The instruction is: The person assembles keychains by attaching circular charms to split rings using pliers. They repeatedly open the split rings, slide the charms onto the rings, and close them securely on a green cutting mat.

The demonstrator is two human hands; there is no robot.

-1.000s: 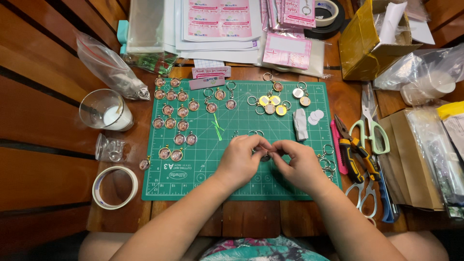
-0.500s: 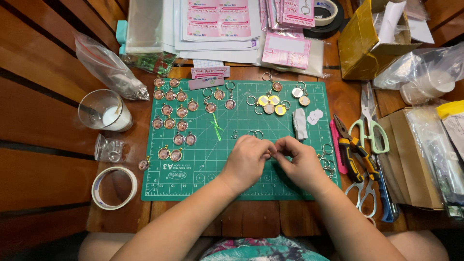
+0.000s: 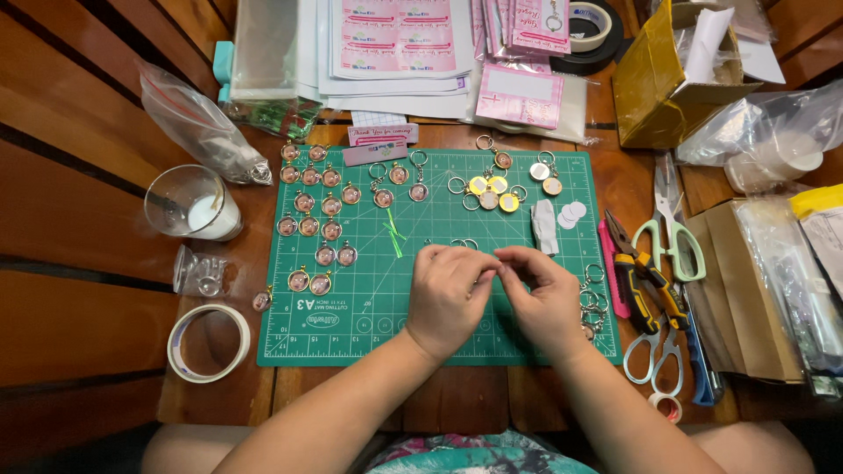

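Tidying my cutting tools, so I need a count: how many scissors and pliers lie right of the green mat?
Scissors: 2 (mint-handled pair, pale-handled pair)
Pliers: 1 (yellow and black)
Total: 3

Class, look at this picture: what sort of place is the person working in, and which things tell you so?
Probably a home craft table: a green cutting mat on wooden slats, rows of round keyring charms, and scissors beside pliers.

left hand [image 3: 448, 298] and right hand [image 3: 544, 294] meet fingertips over the green cutting mat [image 3: 369, 307], keyrings [image 3: 320, 228] nearby.
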